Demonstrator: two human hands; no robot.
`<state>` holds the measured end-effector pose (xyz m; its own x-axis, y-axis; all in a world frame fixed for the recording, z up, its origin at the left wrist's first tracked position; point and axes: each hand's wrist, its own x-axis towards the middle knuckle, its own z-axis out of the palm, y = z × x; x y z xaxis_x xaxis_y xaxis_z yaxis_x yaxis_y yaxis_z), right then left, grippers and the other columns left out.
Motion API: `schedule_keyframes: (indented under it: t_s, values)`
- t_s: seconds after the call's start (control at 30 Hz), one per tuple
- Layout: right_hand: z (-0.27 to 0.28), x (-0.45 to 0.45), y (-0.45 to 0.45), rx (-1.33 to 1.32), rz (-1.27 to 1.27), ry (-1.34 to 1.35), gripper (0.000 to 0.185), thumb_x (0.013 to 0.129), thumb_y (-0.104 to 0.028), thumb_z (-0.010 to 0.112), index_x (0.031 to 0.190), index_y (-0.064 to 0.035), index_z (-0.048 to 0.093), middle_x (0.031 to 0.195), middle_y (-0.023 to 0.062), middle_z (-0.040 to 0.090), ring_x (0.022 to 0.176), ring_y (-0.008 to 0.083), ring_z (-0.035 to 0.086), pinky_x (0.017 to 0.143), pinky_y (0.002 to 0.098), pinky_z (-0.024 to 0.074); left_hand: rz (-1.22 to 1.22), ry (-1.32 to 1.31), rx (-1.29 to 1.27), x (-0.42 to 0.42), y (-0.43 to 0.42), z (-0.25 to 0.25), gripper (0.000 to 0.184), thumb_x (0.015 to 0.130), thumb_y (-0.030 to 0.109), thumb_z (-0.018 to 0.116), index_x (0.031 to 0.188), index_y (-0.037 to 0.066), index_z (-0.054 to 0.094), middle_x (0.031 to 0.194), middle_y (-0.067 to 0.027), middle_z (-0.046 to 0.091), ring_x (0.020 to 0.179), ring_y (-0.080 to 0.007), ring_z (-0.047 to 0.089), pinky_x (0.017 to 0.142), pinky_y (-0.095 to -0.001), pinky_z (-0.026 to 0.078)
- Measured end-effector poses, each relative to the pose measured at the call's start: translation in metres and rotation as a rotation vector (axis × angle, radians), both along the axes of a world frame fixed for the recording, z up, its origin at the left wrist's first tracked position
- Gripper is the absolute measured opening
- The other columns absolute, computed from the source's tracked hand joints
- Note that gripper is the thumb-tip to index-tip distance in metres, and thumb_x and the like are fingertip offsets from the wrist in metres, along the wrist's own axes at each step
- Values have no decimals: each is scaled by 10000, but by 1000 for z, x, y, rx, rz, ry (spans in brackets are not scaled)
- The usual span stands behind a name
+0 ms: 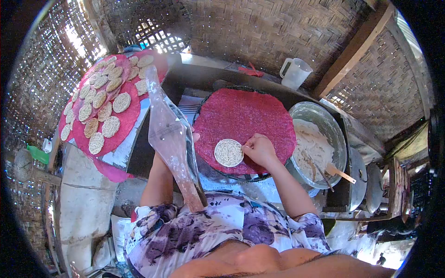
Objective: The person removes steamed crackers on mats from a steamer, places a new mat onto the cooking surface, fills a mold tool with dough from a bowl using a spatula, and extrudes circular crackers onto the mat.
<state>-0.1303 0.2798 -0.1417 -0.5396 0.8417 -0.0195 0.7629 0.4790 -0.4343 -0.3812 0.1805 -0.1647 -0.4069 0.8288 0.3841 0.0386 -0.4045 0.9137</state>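
Note:
My right hand pinches the right edge of a thin round ring. Inside the ring lies a pale disc of noodle-like strands, flat on a round red cloth. In my left hand is a long wooden tool, wide in the middle and narrow at both ends, smeared with white. It is raised and tilted between my chest and the cloth. Most of that hand is hidden behind the wood; only fingertips show at its right side.
Many similar discs cover a pink cloth at left. A basin of pale batter with a wooden spatula stands at right. Behind are a plastic jug, red string and woven walls.

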Motion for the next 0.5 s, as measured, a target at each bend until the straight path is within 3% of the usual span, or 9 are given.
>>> schedule_keyframes:
  t_s: [0.07, 0.17, 0.27, 0.33, 0.4, 0.5]
  values:
    - [1, -1, -1, 30, 49, -5, 200, 647, -288, 622, 679, -94, 661, 846, 139, 577, 899, 319, 531, 774, 405, 440, 99, 239, -55, 1, -4, 5, 385, 608, -15, 738, 912, 66, 515, 790, -21, 525, 724, -109, 523, 651, -244, 472]
    - [-6, 1, 3, 320, 105, 106, 184, 632, -233, 634, 627, -49, 624, 686, 94, 553, 747, 280, 554, 671, 380, 448, 60, 191, 9, -2, -3, 0, 340, 617, -7, 734, 880, 61, 530, 781, -28, 533, 722, -118, 527, 650, -250, 475]
    - [19, -9, 11, 247, 56, 120, 186, 639, -233, 631, 636, -47, 625, 690, 96, 553, 777, 281, 551, 687, 382, 444, -142, -471, -53, 1, -5, 0, 292, 629, 11, 732, 846, 53, 542, 780, -36, 545, 718, -133, 531, 644, -256, 475]
    - [28, -24, 22, 226, 44, 113, 179, 632, -256, 628, 629, -76, 632, 753, 99, 554, 833, 292, 539, 747, 384, 450, -232, -628, -82, -2, 0, 3, 269, 642, 35, 730, 838, 50, 547, 778, -40, 550, 713, -139, 533, 639, -262, 475]
    - [28, -41, 33, 249, 36, 86, 185, 633, -275, 625, 626, -91, 638, 799, 95, 558, 871, 292, 537, 770, 382, 464, -12, -11, -154, 3, -1, 16, 272, 647, 90, 741, 831, 45, 546, 767, -51, 549, 702, -152, 529, 646, -288, 466]
    - [15, -61, 47, 287, 46, 39, 188, 640, -280, 622, 649, -94, 643, 825, 95, 560, 881, 289, 536, 758, 385, 469, 168, 485, -147, 7, -10, 44, 346, 622, 169, 767, 855, 42, 545, 790, -62, 536, 735, -177, 510, 681, -328, 442]
